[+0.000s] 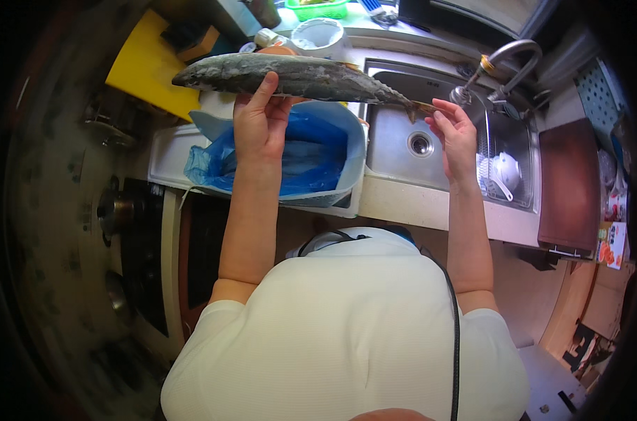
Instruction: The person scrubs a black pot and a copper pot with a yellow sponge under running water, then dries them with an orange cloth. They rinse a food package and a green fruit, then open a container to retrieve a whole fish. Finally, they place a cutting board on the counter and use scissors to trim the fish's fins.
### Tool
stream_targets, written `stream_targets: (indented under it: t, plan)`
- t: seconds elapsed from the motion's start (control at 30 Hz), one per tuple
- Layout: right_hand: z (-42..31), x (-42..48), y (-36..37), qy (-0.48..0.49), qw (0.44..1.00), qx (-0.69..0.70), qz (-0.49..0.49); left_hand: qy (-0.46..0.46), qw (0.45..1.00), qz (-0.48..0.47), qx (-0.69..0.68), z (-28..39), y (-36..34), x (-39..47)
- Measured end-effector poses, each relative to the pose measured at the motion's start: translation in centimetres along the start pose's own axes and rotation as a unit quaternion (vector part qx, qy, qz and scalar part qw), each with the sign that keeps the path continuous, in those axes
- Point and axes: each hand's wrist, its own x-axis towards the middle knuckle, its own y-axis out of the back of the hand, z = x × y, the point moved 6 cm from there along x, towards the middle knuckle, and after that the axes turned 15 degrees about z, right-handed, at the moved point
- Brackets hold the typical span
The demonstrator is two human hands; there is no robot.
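A long frozen fish (308, 79) with frost on its skin lies level across my view, its head to the left and its tail to the right. My left hand (263, 118) grips its body from below, the thumb across the near side. At the tail fin is my right hand (452, 129), its thumb and fingers pinching the fin's end. Beneath the fish stands a box lined with a blue plastic bag (318, 173); more fish-like shapes (305, 155) lie inside, partly hidden by my left arm.
A steel sink (392, 152) with a faucet (518, 47) sits at the right, a white bowl (506, 171) in its rack. Beyond the fish stands a white tub (318, 37). A yellow board (145, 63) is at the back left, a brown board (568, 181) right of the sink.
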Motion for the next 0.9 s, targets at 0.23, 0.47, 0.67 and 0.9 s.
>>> stream_targets:
  t: [0.23,0.47,0.67,0.9]
  plan:
    - [2.7,-0.6,7.9,-0.035,0.991,-0.036,0.12,0.033,0.999,-0.023,0.027,-5.8,-2.4,-0.8]
    - [0.9,-1.3,12.3,0.208,0.923,-0.251,0.207,0.064,0.996,-0.032,0.054,-11.1,-3.9,-2.0]
    - [-0.8,-3.0,9.7,0.302,0.88,-0.339,0.139,0.11,0.991,-0.029,0.075,-15.8,-4.0,-3.9]
    - [-0.1,-5.0,3.2,0.422,0.798,-0.43,0.011,0.164,0.98,-0.002,0.112,-21.2,-2.8,-6.0]
